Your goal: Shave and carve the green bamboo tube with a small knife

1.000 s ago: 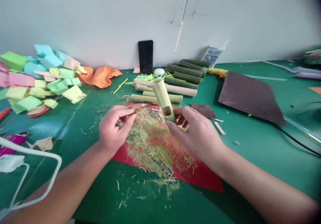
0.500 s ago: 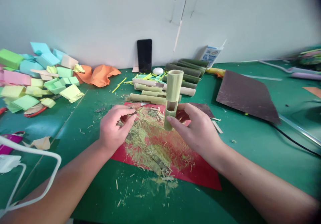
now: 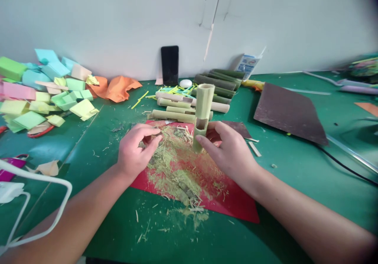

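My right hand (image 3: 230, 149) grips the lower end of a pale green bamboo tube (image 3: 202, 112) and holds it nearly upright, open end up, with a square hole cut in its side. My left hand (image 3: 135, 149) is curled over the left edge of a red sheet (image 3: 236, 207), fingers pinched around a small tool whose metal tip (image 3: 165, 123) pokes out. A heap of bamboo shavings (image 3: 177, 169) covers the red sheet between both hands.
Several bamboo sticks (image 3: 189, 106) and dark green strips (image 3: 220, 80) lie behind. A black phone (image 3: 169, 65) leans on the wall. Coloured paper pieces (image 3: 44, 94) pile at left, orange paper (image 3: 118, 88) beside them. Brown sandpaper (image 3: 288, 112) lies right; white cable (image 3: 35, 185) at near left.
The right hand has swung the bamboo tube from leaning left to nearly upright. The left hand has stayed in place.
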A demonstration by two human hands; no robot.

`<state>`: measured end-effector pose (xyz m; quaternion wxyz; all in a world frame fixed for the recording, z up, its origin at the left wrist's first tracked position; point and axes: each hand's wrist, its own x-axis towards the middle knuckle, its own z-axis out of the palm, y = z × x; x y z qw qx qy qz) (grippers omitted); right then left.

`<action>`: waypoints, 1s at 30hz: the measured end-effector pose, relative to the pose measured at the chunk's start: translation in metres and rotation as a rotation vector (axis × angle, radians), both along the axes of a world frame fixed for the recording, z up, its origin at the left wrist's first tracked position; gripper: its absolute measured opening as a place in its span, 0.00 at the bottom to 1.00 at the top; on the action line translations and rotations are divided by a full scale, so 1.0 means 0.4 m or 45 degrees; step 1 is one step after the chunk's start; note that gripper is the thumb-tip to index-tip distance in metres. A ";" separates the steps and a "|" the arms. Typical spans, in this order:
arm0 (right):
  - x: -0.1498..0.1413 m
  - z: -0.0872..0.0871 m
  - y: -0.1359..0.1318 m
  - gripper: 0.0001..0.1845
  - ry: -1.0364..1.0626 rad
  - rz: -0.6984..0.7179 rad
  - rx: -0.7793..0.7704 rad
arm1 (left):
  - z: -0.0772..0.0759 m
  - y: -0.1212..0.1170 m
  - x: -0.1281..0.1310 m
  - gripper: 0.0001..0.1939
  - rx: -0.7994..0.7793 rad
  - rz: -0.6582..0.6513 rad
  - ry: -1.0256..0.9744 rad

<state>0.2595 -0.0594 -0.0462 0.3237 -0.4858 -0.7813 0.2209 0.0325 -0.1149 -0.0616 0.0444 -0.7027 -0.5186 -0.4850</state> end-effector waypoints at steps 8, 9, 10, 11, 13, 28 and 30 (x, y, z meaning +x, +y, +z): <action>0.003 0.000 0.002 0.12 -0.030 0.011 -0.012 | 0.000 -0.001 0.002 0.07 0.002 -0.008 -0.003; 0.003 0.001 0.003 0.11 -0.038 0.010 -0.005 | 0.000 -0.001 0.002 0.07 0.000 -0.008 -0.002; 0.003 0.001 0.003 0.11 -0.046 0.011 0.002 | 0.001 -0.001 0.003 0.07 -0.002 -0.009 -0.001; 0.003 0.001 0.004 0.11 -0.051 0.011 0.009 | 0.001 -0.002 0.003 0.07 -0.003 -0.011 0.000; 0.003 0.003 0.004 0.11 -0.054 0.014 0.011 | 0.003 -0.002 0.003 0.07 -0.001 -0.015 0.001; 0.005 0.002 0.006 0.12 -0.046 0.012 0.028 | 0.003 -0.002 0.004 0.07 -0.026 -0.035 -0.011; 0.006 0.003 0.007 0.11 -0.046 0.013 0.036 | 0.003 -0.003 0.004 0.07 -0.033 -0.041 -0.012</action>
